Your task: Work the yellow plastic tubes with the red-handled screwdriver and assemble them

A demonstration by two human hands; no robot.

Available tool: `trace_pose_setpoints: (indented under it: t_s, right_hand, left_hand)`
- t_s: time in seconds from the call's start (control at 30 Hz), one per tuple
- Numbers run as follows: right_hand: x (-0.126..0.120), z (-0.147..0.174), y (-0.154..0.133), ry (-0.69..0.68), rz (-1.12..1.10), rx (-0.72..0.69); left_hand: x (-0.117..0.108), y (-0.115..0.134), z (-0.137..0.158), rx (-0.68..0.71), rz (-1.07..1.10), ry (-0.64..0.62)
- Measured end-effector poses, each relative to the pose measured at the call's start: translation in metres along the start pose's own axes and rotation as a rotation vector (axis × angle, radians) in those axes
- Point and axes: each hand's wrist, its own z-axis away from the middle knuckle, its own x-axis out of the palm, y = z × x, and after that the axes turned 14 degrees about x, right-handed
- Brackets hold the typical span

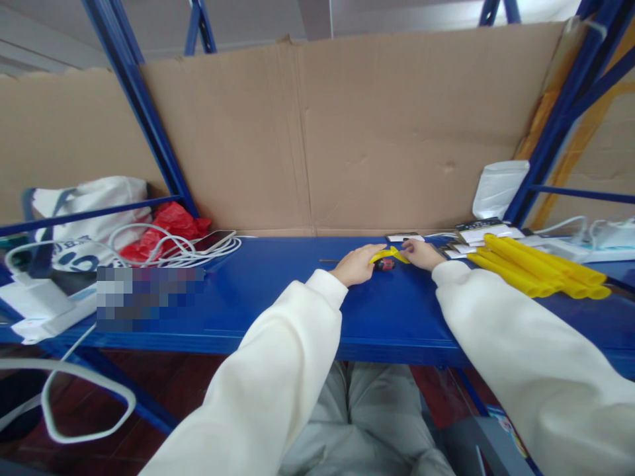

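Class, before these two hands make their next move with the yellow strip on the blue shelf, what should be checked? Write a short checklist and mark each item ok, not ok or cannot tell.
1. Left hand touches the yellow strip: ok.
2. Right hand touches the strip's other end: ok.
3. Small red and black tool lies under the strip, between the hands: ok.
4. Strip free of twists: cannot tell, too small.
5. Yellow tubes lie apart from the right hand: ok.
6. White cables lie apart from the left hand on the blue shelf: ok.
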Motion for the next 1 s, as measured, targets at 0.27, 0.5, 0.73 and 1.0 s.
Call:
trace_pose_setpoints:
  t_s: [0.27, 0.5, 0.73, 1.0]
  right_hand:
    - [-0.012, 0.004, -0.005, -0.163, 0.134, -0.256]
    - [-0.007, 0.004, -0.002, -0.254, 0.129, -0.199]
    - [-0.003, 0.004, -0.004, -0.208, 0.090, -0.224]
    - [-0.028, 0.026, -0.043, 0.035, -0.155, -0.199]
  left_hand:
    - [0.000, -0.001, 0.000, -0.003, 0.007, 0.014]
    - [-0.003, 0.004, 0.000, -0.033, -0.013, -0.011]
    - [0.002, -0.003, 0.000, -0.001, -0.002, 0.030]
    - [-0.001, 0.001, 0.000, -0.069, -0.008, 0.096]
